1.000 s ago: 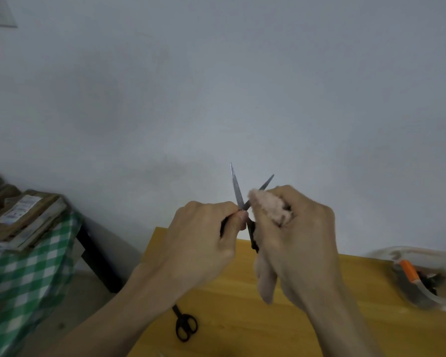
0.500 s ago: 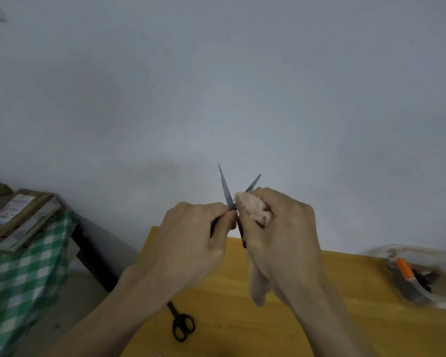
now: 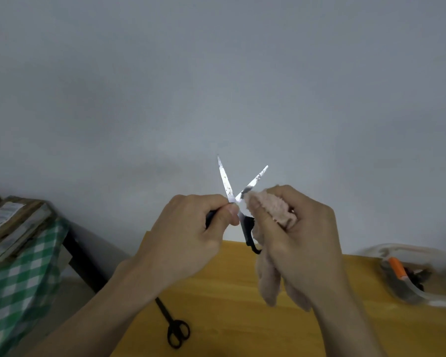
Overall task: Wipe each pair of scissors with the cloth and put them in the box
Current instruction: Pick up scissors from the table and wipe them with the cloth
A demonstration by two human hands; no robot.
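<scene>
At far left a green checked cloth (image 3: pixel 18 269) covers a side table with flat cardboard (image 3: pixel 13 222) stacked on it. On the wooden table (image 3: pixel 229 318) a black pair of scissors (image 3: pixel 174 328) lies under the left forearm. The left hand (image 3: pixel 188 233) grips one handle of the open scissors (image 3: pixel 238 191), held above the table's far edge; the right hand (image 3: pixel 294 235) curls around the pink cloth (image 3: pixel 271 210), pressed near the right blade's base. Since half a second ago the blades have spread wider. The clear box (image 3: pixel 420 297) at right is blurred and cut off; its contents are indistinct.
</scene>
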